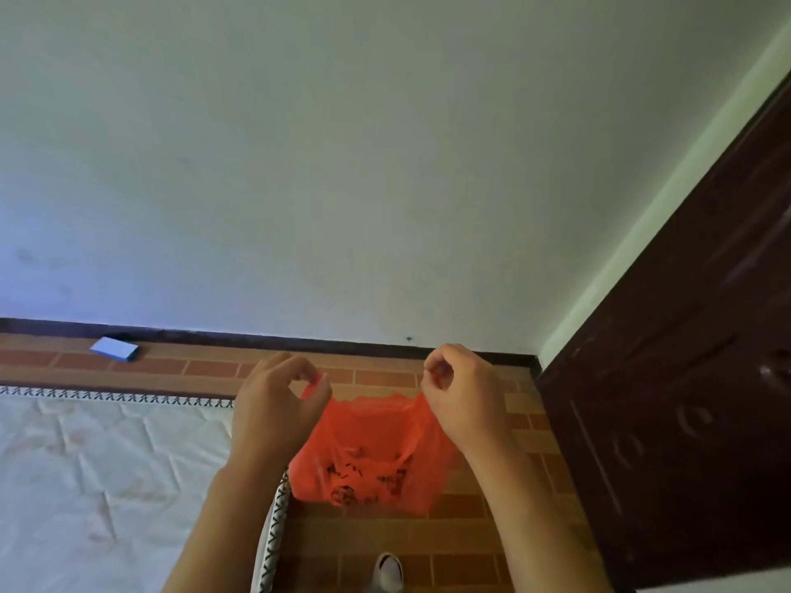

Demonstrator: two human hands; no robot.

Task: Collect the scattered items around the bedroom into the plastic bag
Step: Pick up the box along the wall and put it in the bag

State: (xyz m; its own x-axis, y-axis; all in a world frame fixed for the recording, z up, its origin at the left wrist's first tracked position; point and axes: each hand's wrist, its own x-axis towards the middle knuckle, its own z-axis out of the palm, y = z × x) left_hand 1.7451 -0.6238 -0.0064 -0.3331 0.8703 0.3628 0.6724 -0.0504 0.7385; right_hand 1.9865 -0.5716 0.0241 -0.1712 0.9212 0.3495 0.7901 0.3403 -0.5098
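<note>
Two hands | left hand (274, 404) and right hand (460, 393) each pinch the red plastic bag (370, 455) top | hanging

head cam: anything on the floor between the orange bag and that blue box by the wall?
In the head view, the left hand and bare brick-patterned floor lie between the orange plastic bag and the blue box; the mattress lies just below that line.

Plastic bag (368, 455): orange-red, printed with dark markings on the lower half. Floor (428, 545): brick pattern in reddish-brown and tan. Mattress (107, 485), near left: white, quilted, edged with a black cross-stitch band. Box (114, 348), far left: blue. Door (685, 400), right: dark brown. Wall (342, 164): pale grey-white with a black skirting strip.
</note>
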